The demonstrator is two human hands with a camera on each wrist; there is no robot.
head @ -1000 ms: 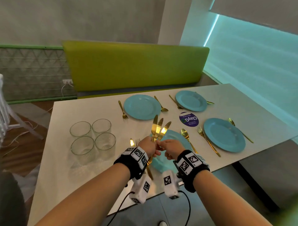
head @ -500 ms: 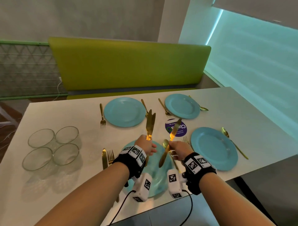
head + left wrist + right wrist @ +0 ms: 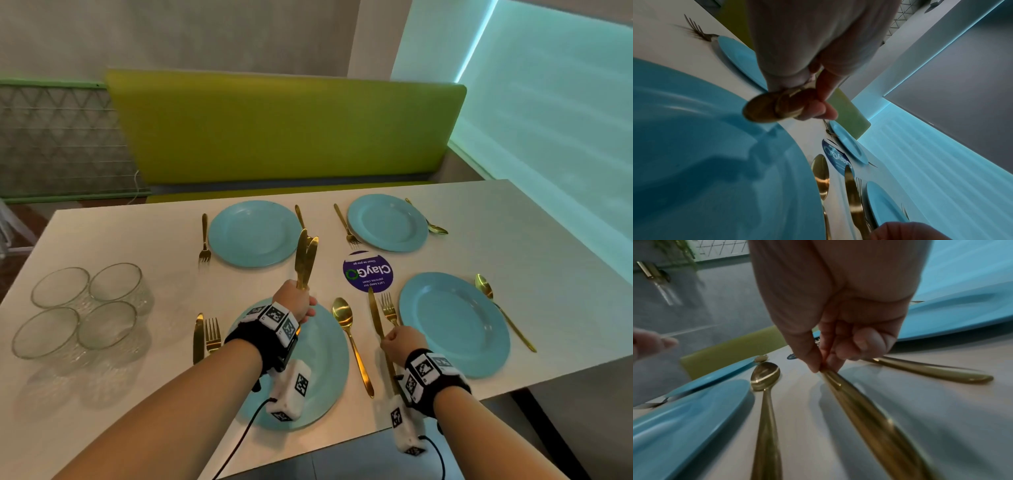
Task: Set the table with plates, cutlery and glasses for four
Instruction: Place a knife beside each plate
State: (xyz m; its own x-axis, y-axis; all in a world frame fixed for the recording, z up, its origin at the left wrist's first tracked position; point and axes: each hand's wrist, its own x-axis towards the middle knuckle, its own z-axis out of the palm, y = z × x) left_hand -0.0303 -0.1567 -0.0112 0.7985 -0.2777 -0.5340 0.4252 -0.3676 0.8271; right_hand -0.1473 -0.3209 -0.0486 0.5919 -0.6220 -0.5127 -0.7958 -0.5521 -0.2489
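Left hand (image 3: 295, 304) gripped 2 knives (image 3: 305, 263) upright; right hand (image 3: 400, 343) pinched a knife (image 3: 376, 322) at the fork's (image 3: 389, 310) 9 o'clock.

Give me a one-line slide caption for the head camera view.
Right hand lays a gold knife beside a blue plate; left hand holds two more knives.

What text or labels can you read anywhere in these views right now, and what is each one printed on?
"ClayGO": large white letters, upside down to the head camera, on the round purple sticker on the table.
Smaller lines on the same sticker: too small to read reliably.
Wrist bands: black-and-white square marker patterns only, no words.
Plates, cutlery, glasses: no visible markings.
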